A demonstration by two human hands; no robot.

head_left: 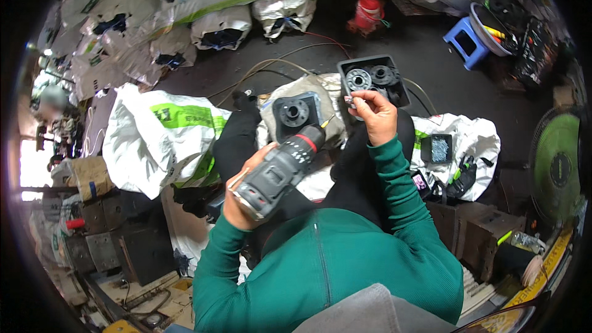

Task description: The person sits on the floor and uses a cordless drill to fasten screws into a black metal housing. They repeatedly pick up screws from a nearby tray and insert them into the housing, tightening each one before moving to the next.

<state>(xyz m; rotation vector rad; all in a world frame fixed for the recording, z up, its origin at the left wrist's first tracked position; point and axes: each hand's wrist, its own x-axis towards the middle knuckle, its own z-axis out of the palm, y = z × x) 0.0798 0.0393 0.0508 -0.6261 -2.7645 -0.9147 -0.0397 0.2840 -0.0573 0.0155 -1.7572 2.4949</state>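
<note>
My left hand [235,210] is wrapped round a dark grey cordless drill [271,180] with a red ring near its nose. The drill's bit points up and right, beside a round dark flanged part [294,111] on a black square piece between my knees. In a pinch, my right hand [377,115] holds small shiny metal pieces [350,101], too small to name. That hand is at the near edge of a black bin [401,89], which contains several round parts, one of them a paler grey ring [358,80].
To the right, a small black tray [436,149] of tiny shiny pieces lies on a white sack [486,142]. A green fan [558,169] stands at far right, near a blue stool [467,43]. White sacks [161,139] lie left; a red bucket [369,13] is ahead. Hoses cross the floor.
</note>
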